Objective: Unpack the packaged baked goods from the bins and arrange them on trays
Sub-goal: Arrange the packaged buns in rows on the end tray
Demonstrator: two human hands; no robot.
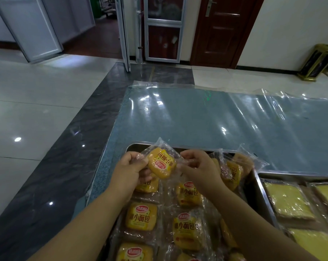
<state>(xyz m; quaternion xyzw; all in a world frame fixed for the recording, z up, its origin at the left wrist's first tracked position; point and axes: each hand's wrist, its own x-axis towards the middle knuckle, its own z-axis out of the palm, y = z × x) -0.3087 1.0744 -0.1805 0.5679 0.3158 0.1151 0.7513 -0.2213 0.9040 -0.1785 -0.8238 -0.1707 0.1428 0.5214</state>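
Both my hands hold one small bread packet (161,163), a yellow bun in clear wrap with a red logo, above the far end of a metal tray (135,146). My left hand (130,171) pinches the wrapper's left edge and my right hand (198,166) pinches its right edge. Below them the tray carries several similar packets (141,216) lying flat in rows. More packets (233,172) lean upright against the tray's right side.
A second metal tray (261,187) at the right holds flat yellow cake slices in clear wrap (287,202). Both trays stand on a blue table under a glossy plastic sheet (206,117). Tiled floor lies to the left, doors at the back.
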